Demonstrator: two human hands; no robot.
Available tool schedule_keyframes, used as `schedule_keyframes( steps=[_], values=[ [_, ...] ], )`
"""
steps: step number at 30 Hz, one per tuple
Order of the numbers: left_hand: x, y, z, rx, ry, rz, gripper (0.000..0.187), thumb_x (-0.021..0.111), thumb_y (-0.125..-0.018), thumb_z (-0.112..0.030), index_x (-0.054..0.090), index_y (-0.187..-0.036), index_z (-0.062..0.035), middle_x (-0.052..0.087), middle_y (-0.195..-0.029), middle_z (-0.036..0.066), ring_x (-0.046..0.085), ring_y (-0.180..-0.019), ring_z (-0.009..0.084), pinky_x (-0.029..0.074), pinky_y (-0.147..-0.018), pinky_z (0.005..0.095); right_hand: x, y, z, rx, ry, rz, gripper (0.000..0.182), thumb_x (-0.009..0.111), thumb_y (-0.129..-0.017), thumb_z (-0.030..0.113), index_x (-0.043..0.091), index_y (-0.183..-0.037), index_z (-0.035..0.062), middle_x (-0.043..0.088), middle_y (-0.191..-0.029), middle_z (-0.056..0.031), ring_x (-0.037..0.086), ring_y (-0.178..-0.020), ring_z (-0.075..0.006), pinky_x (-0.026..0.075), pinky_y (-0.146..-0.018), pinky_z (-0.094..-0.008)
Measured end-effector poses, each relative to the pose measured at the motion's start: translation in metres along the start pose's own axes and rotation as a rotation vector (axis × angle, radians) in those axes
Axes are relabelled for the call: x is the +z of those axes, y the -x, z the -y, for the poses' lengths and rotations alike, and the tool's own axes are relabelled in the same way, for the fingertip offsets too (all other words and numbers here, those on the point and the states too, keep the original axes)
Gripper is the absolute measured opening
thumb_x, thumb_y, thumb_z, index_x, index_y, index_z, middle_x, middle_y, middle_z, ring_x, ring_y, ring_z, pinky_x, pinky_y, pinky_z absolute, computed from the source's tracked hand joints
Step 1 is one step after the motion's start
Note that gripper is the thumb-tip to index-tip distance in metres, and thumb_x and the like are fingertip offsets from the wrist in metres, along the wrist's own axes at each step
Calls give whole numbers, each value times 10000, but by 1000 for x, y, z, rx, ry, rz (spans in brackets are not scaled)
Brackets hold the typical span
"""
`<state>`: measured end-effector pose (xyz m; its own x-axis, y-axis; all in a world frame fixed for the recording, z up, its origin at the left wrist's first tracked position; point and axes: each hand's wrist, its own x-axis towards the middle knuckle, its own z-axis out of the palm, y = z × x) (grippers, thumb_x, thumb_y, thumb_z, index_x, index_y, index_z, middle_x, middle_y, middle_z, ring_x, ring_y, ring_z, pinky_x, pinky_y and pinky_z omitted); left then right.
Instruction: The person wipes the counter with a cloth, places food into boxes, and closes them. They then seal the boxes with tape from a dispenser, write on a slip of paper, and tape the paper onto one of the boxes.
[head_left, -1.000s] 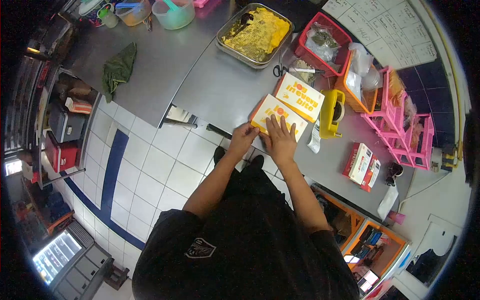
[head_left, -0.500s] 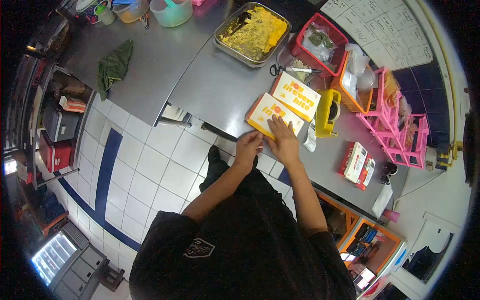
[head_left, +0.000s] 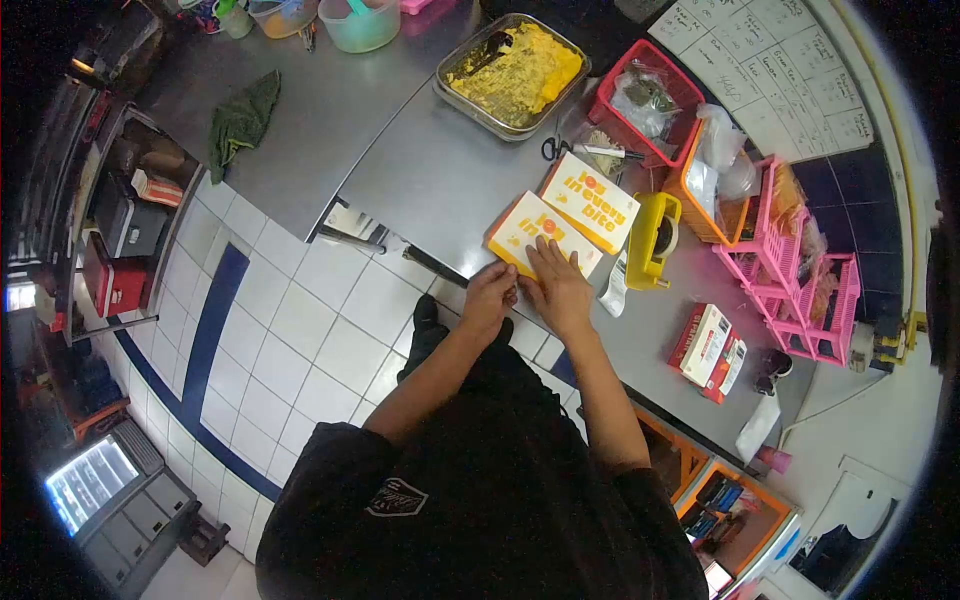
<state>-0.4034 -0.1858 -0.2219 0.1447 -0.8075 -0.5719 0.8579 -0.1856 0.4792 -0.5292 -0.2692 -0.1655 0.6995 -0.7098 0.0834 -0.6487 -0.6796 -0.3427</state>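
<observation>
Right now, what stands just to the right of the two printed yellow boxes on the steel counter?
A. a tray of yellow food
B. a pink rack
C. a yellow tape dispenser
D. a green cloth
C: the yellow tape dispenser stands directly beside the farther printed box, while the right hand presses the nearer printed box.

Bright, even overhead light fills the scene, and the steel counter (head_left: 440, 180) shows broad soft sheen rather than hard glare, with only faint shadows under the hands. The fisheye lens bends straight lines strongly and leaves a black vignette around the circular frame. The centre is fairly sharp, while the rim turns dim and smeared.
</observation>
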Motion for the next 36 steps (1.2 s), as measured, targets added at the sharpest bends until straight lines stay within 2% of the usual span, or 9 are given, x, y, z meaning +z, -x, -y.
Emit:
schedule_keyframes(
  steps=[10,12,15,19,21,24,30,34,36],
  values=[
    [3,-8,7,75,-24,0,159,647,-1005,-229,632,-1006,-70,634,-855,-7,583,-718,87,497,-663,250,11,2,7,14,43,-93,515,731,-864,231,616,-1357,138,560,-1459,-104,517,-1362,-308,375,-1128,-567],
    [9,-4,3,136,-168,-222,212,704,-968,-226,621,-1000,-34,658,-846,30,621,-683,110,522,-607,258,17,2,11,28,59,-142,485,715,-874,253,627,-1336,139,570,-1446,-87,529,-1349,-294,374,-1128,-569],
    [1,-7,-3,75,-335,-226,279,700,-971,-265,626,-1038,-4,661,-939,67,644,-811,148,560,-716,297,32,2,12,26,83,-243,445,706,-877,262,649,-1304,149,602,-1408,-61,555,-1321,-276,376,-1125,-574],
    [-4,-6,-16,58,-460,-206,285,709,-961,-248,628,-1060,7,662,-918,63,644,-782,150,557,-684,279,43,3,9,31,144,-319,432,736,-847,226,678,-1273,184,658,-1334,-29,590,-1281,-259,393,-1110,-575],
    [-8,-4,-25,221,-527,-285,211,726,-940,-177,633,-994,5,677,-841,67,635,-656,128,539,-578,262,44,2,10,36,140,-352,432,744,-839,219,682,-1266,189,661,-1330,-26,592,-1278,-254,397,-1107,-573],
    [-21,-10,-36,431,-618,-234,193,705,-942,-138,643,-1049,10,677,-849,65,633,-684,122,541,-584,262,42,5,8,34,126,-382,421,753,-831,214,689,-1247,194,665,-1321,-23,597,-1271,-246,403,-1103,-570],
    [-29,-18,-34,531,-800,-175,182,649,-970,-118,642,-1094,16,667,-909,49,612,-761,100,507,-635,251,41,5,11,60,64,-402,407,745,-855,203,695,-1259,182,671,-1319,-39,597,-1275,-254,390,-1110,-562],
    [40,22,-49,797,-836,-370,163,617,-990,-111,636,-1092,15,651,-926,29,596,-806,89,495,-687,239,55,9,8,74,45,-381,444,686,-872,191,629,-1312,174,610,-1389,-48,525,-1340,-263,347,-1141,-589],
    [72,28,-37,717,-853,-229,167,609,-1004,-133,636,-1108,-5,644,-918,15,599,-845,90,497,-727,238,56,13,10,114,133,-383,366,631,-917,238,676,-1275,172,635,-1372,-43,561,-1314,-237,356,-1147,-553]
  ],
)
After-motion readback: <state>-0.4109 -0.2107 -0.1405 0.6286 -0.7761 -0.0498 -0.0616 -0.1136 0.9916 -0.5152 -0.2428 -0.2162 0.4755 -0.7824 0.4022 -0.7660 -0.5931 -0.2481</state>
